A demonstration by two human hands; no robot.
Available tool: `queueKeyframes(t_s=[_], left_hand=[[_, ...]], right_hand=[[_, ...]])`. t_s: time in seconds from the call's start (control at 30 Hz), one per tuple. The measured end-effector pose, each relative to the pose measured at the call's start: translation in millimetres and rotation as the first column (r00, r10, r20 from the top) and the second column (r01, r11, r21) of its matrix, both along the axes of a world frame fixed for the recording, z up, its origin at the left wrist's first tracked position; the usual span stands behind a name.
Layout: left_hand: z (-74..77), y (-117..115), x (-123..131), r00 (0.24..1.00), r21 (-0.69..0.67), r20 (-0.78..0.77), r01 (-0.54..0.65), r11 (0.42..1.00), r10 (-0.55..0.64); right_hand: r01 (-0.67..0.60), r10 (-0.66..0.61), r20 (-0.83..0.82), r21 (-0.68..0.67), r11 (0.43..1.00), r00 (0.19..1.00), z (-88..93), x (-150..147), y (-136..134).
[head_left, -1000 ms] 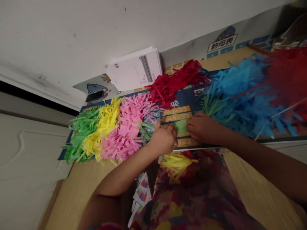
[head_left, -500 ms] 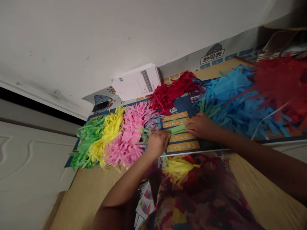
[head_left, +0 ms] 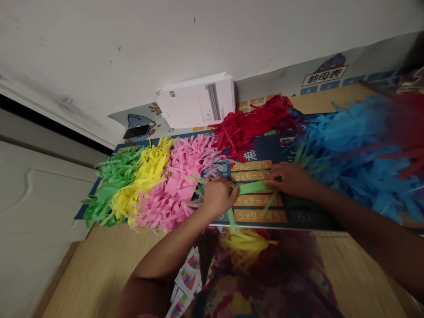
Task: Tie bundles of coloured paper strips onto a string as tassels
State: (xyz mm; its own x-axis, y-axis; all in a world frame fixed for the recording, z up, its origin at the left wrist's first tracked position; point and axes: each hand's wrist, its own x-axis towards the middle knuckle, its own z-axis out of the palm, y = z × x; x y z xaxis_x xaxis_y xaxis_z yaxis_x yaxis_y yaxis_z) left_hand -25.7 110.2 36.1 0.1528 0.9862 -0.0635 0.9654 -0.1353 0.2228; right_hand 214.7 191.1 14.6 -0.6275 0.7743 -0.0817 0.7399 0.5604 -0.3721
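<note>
A light green paper piece with cut strips is stretched between my two hands above the printed chart. My left hand is closed on its left end, beside the fringed pink paper. At its right end my right hand pinches it, close to the blue fringed paper. Thin green strips hang below both hands. A yellow fringed bundle rests at the lap, just under the table edge.
Yellow and green fringed papers lie at the left. Red fringed paper sits behind my hands. A white stack leans against the wall, with a dark phone-like object left of it. More red paper is far right.
The camera view has shifted, so the table appears nearer. The green piece is still held at both ends, and its loose strips now hang lower below my hands.
</note>
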Motion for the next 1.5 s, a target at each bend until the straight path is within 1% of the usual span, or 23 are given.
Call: queueKeyframes(t_s=[0.13,0.27,0.33,0.37,0.4,0.43,0.47,0.5,0.53,0.57,0.63,0.67,0.7,0.77,0.83,0.93,1.03,1.13,1.2,1.27,1.37,1.43,1.5], left_hand=[[0.0,4,2,1.000,-0.016,-0.013,-0.012,1.000,0.012],[-0.4,5,1,0.999,-0.033,-0.042,-0.016,0.999,0.015],[0.0,4,-1,0.998,0.012,-0.068,-0.005,1.000,0.005],[0.3,4,-2,0.995,0.061,-0.092,0.035,0.998,-0.029],[0.8,3,-3,0.987,0.113,-0.126,0.110,0.987,-0.095],[1.5,3,-3,0.967,0.158,-0.172,0.214,0.964,-0.186],[2.5,2,-3,0.932,0.181,-0.225,0.328,0.927,-0.285],[3.7,1,-2,0.885,0.181,-0.275,0.431,0.884,-0.375],[5.4,1,0,0.841,0.164,-0.314,0.506,0.847,-0.442],[7.5,0,2,0.809,0.145,-0.341,0.549,0.823,-0.480],[12.6,-1,8,0.785,0.128,-0.374,0.572,0.810,-0.495],[15.2,-1,11,0.784,0.127,-0.381,0.570,0.812,-0.490],[17.6,0,14,0.787,0.127,-0.384,0.563,0.816,-0.483],[20.8,1,20,0.803,0.127,-0.383,0.536,0.835,-0.457],[21.3,4,24,0.823,0.124,-0.379,0.498,0.858,-0.423],[17.5,6,27,0.850,0.134,-0.384,0.437,0.889,-0.360],[11.2,4,24,0.881,0.174,-0.368,0.380,0.908,-0.298],[4.6,-2,15,0.910,0.220,-0.309,0.352,0.910,-0.277],[0.0,-8,7,0.927,0.246,-0.253,0.340,0.908,-0.278],[-5.0,-14,-2,0.947,0.278,-0.181,0.308,0.910,-0.265],[-12.0,-19,-10,0.980,0.302,-0.052,0.199,0.932,-0.193],[-14.6,-19,-12,0.991,0.270,0.037,0.111,0.956,-0.126],[-14.8,-16,-12,0.991,0.214,0.116,0.036,0.976,-0.062]], right_hand=[[-0.003,0.003,0.022,-0.002,1.000,1.000,2.2,-2,-1],[0.021,-0.021,0.046,-0.002,1.000,0.999,-1.8,-4,0],[0.050,-0.049,0.051,-0.014,0.999,0.997,-1.4,-4,2],[0.070,-0.069,0.050,-0.025,0.997,0.996,0.8,-4,3],[0.093,-0.093,0.050,-0.010,0.996,0.994,4.4,-4,3],[0.120,-0.122,0.049,0.036,0.992,0.991,9.4,-4,2],[0.142,-0.147,0.045,0.102,0.985,0.988,15.1,-4,0],[0.134,-0.143,0.038,0.172,0.976,0.989,21.1,-4,-5],[0.086,-0.096,0.034,0.231,0.969,0.995,26.4,-6,-10],[0.004,-0.016,0.040,0.272,0.962,0.999,30.3,-8,-17],[-0.204,0.190,0.078,0.285,0.937,0.979,32.9,-14,-31],[-0.292,0.273,0.106,0.288,0.912,0.956,31.5,-18,-36],[-0.349,0.323,0.134,0.295,0.890,0.937,29.0,-21,-39],[-0.382,0.345,0.168,0.311,0.871,0.924,22.4,-24,-40],[-0.389,0.346,0.184,0.316,0.865,0.920,16.8,-24,-33],[-0.343,0.310,0.155,0.269,0.900,0.938,13.2,-22,-20],[-0.247,0.246,0.034,0.223,0.943,0.969,12.6,-21,-16],[-0.226,0.242,-0.019,0.289,0.930,0.970,9.9,-22,-22],[-0.241,0.259,-0.011,0.327,0.914,0.966,5.1,-19,-24],[-0.235,0.260,-0.037,0.322,0.917,0.965,-1.6,-12,-22],[-0.182,0.219,-0.133,0.245,0.952,0.967,-10.6,-1,-14],[-0.138,0.167,-0.161,0.178,0.974,0.973,-12.7,3,-8],[-0.110,0.128,-0.145,0.127,0.986,0.981,-11.2,1,-4]])
